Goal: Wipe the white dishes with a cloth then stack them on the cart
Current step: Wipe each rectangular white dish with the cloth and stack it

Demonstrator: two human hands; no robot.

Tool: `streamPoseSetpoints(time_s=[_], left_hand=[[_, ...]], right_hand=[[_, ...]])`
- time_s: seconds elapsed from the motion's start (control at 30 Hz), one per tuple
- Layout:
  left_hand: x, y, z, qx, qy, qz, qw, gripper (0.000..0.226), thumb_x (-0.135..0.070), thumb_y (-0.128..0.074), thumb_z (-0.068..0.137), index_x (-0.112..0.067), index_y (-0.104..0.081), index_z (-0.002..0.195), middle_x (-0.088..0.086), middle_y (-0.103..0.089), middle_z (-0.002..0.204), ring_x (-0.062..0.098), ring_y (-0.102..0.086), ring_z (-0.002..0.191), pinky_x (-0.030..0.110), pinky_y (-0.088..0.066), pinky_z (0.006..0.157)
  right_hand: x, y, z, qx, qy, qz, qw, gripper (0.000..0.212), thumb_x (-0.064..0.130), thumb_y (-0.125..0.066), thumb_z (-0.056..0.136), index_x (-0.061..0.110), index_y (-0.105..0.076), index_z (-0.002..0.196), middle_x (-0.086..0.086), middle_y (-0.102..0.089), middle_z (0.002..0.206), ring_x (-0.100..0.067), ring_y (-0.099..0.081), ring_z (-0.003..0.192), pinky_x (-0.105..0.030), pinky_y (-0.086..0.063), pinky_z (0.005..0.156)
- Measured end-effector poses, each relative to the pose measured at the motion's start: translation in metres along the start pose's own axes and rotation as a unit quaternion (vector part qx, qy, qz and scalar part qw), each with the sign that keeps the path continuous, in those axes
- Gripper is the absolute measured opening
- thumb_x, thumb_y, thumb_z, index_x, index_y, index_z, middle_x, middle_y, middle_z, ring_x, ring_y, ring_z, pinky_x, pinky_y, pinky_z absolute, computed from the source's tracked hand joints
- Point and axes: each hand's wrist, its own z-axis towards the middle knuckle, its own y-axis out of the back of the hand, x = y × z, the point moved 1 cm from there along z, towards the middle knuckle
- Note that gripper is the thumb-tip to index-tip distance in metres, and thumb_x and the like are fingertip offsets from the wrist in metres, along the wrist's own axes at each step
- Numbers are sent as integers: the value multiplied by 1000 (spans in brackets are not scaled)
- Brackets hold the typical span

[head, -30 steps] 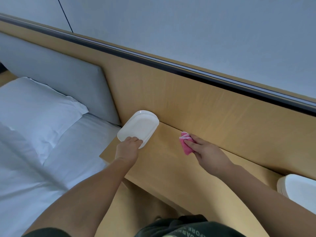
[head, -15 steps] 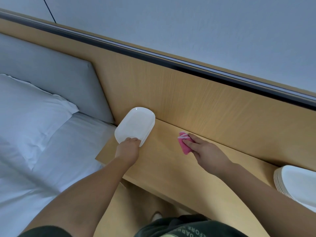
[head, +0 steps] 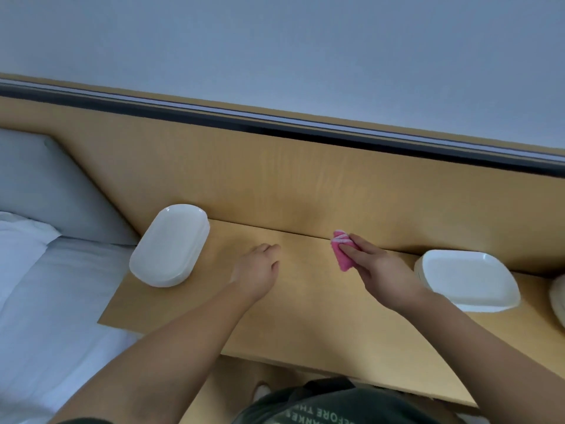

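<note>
A folded pink cloth (head: 343, 249) is pinched in the right hand (head: 379, 267), its fingers closed over it, above the wooden shelf (head: 305, 316). The left hand (head: 258, 272) is held empty over the shelf, fingers loosely curled and grasping nothing. A stack of white oval dishes (head: 171, 244) is seen to the left of the left hand, apart from it, at the shelf's end beside the bed (head: 46, 316). A second stack of white dishes (head: 467, 280) is placed just beyond the right wrist, against the wooden back panel (head: 305, 185).
</note>
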Motion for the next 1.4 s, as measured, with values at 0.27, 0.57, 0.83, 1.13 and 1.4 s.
streamPoseSetpoints(time_s=[0.27,0.57,0.83,1.13,1.4], left_hand=[[-138,-58,44,52,-121,-11,991,28,-29,-40,101,-16,-64,107,4,-66,107,25,-60,98,31,-44,75],[-261,-104,73,89,-140,32,986,37,-45,-36,99,-17,-50,82,3,-63,77,25,-59,72,32,-33,55],[-307,-123,88,116,-93,85,985,31,-43,-35,100,-18,-50,112,-2,-65,98,20,-61,88,29,-33,60],[-314,-146,102,134,-35,20,990,31,-35,-42,98,-14,-52,120,3,-65,103,22,-60,90,29,-40,67],[-319,-150,104,128,29,-58,990,25,-22,-46,97,-9,-53,117,6,-65,106,24,-60,95,30,-44,72]], right_hand=[[-82,58,-105,-79,-145,-19,986,50,-5,-54,91,17,-56,136,14,-35,148,-25,-61,118,-36,-54,85],[-167,82,-187,-80,-194,-9,978,53,1,-48,96,31,-47,140,25,-27,154,-16,-56,122,-41,-57,79],[-212,89,-205,-74,-167,6,983,50,0,-50,94,29,-48,134,14,-40,148,-23,-60,114,-43,-58,75],[-231,97,-201,-59,-136,6,989,37,-3,-53,92,18,-59,122,5,-51,137,-7,-49,118,-33,-57,75],[-238,99,-200,-64,-109,21,992,40,1,-54,94,20,-57,128,9,-47,144,-3,-44,126,-24,-53,80]])
